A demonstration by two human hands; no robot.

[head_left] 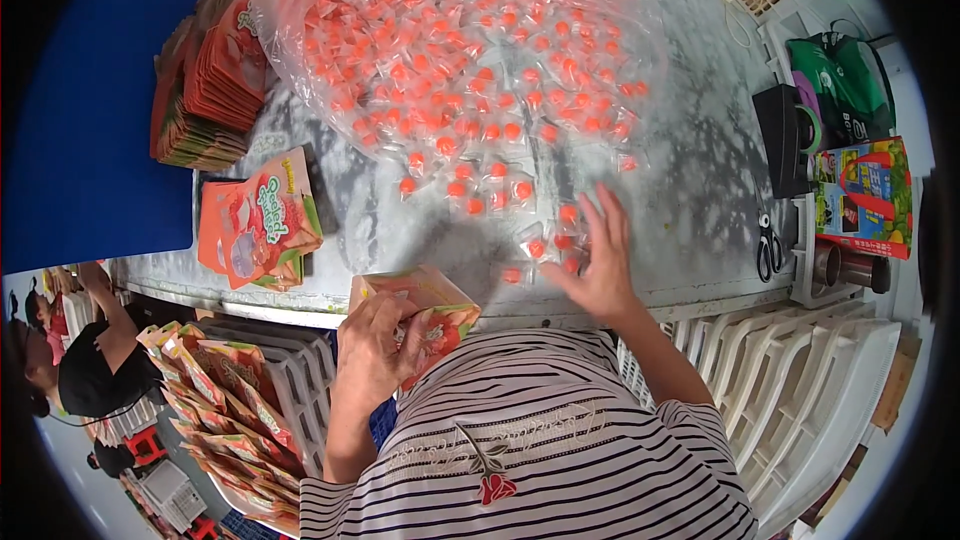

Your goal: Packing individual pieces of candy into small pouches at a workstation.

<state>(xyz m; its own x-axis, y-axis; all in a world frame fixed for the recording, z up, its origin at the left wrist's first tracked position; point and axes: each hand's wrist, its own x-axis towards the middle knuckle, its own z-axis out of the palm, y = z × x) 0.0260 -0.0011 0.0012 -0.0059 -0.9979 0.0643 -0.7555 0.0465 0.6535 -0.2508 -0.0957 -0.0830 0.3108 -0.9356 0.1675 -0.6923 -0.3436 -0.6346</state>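
My left hand point(372, 342) grips an orange printed pouch point(446, 328) at the table's near edge, thumb and fingers closed on it. The pouch is tilted, and I cannot tell how wide its mouth stands. On the right, my right hand point(600, 268) has its fingers apart over the tabletop. Beside its thumb and fingers lie several small clear-wrapped red-orange candies point(535, 248). Whether the fingertips touch any is unclear. Beyond both hands, a big clear plastic bag point(640, 0) spills a large heap of the same candies point(430, 90) onto the grey marbled table point(700, 140).
Stacks of flat pouches point(225, 70) stand at the far left, with a smaller pile point(262, 220) nearer. Filled-looking pouches point(235, 410) sit in a crate at lower left. Scissors point(768, 248) hang at the right edge. White crates point(800, 390) stand lower right. A person point(105, 355) is at left.
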